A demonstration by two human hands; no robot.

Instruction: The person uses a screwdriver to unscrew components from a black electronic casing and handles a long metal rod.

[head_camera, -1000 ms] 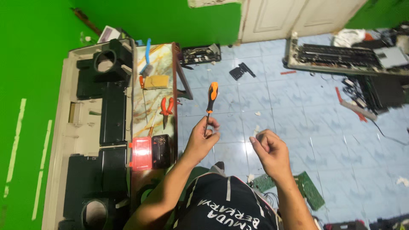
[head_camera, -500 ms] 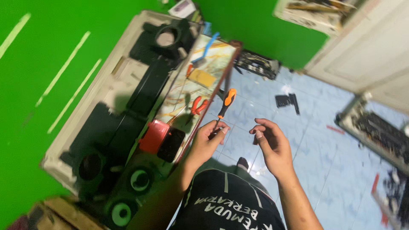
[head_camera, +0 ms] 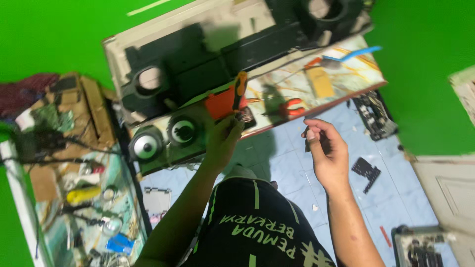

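Gripping screwdriver [head_camera: 239,89] upright, left hand [head_camera: 223,141] raised.

**What the view leaves unclear**

The screwdriver [head_camera: 240,91] shows only its orange and black handle; its shaft is hidden inside the left hand [head_camera: 222,141]. Right of the screwdriver, the right hand [head_camera: 326,153] curls round a small dark piece [head_camera: 308,144] too blurred to tell. The speaker cabinet [head_camera: 198,64] above the screwdriver is cut off by the top edge. Far left of it, the cluttered bench [head_camera: 74,198] is smeared by motion.
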